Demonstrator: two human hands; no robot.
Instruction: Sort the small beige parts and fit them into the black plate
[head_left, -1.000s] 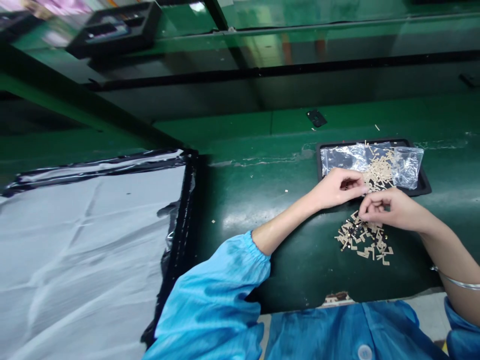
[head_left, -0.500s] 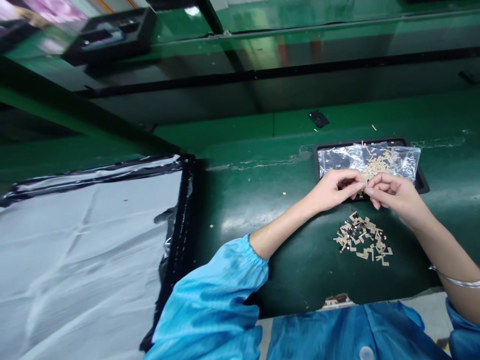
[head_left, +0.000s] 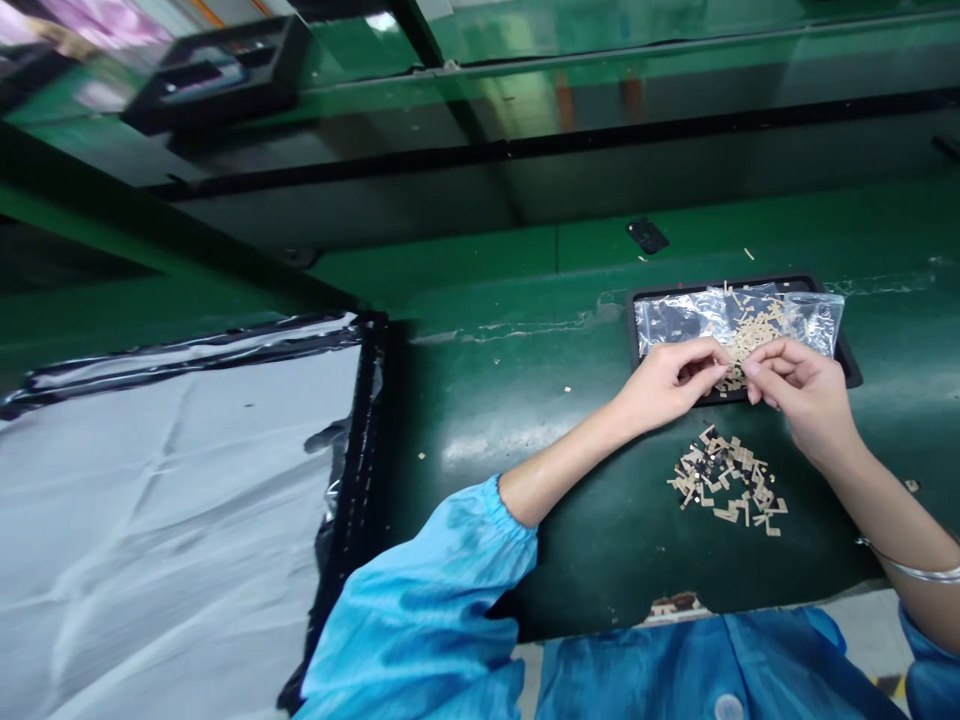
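Both hands are over the near edge of a black tray [head_left: 849, 372]. My left hand [head_left: 679, 378] is closed in a pinch at the tray's front; whatever lies between its fingertips is too small to make out. Close beside it, my right hand [head_left: 802, 385] pinches too, thumb against forefinger, its contents also unclear. Clear plastic bags [head_left: 679, 318] line the tray, with a heap of small beige pieces [head_left: 761, 325] on them. Nearer to me on the table lies a loose pile of small L-shaped beige and dark pieces [head_left: 727, 478].
A large black-edged panel covered with white sheeting [head_left: 187, 520] fills the left side. A small black flat piece [head_left: 648, 236] lies behind the tray. On the raised shelf stands a black box [head_left: 225, 75]. The green table [head_left: 480, 400] has scattered scraps.
My right hand has drawn slightly away to the right, so a gap now shows between the two hands' fingertips. My left hand stays almost in place.
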